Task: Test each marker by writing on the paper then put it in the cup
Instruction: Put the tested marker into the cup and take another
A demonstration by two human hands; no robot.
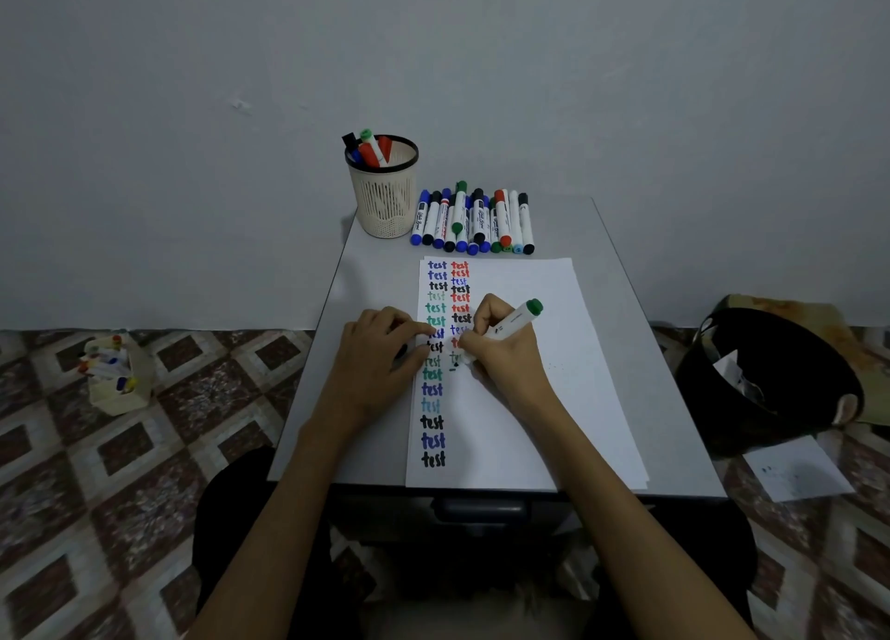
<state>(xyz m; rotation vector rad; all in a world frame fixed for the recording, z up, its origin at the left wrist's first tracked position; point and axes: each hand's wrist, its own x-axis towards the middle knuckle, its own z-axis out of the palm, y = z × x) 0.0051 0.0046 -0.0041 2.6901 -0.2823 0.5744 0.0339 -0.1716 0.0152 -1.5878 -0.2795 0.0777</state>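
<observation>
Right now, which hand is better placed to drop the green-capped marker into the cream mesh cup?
Probably the right hand: it already grips the green-capped marker, while the left hand steadies the white paper.

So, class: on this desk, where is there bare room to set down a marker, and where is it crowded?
Free: the desk strip left of the paper, below the cup, and the bare edge right of the paper. Crowded: the back edge, filled by the cup and the row of markers, and the paper's left, under both hands.

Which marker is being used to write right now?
The green-ended marker in the right hand, its tip on the paper. The others lie in a row or stand in the cup.
</observation>
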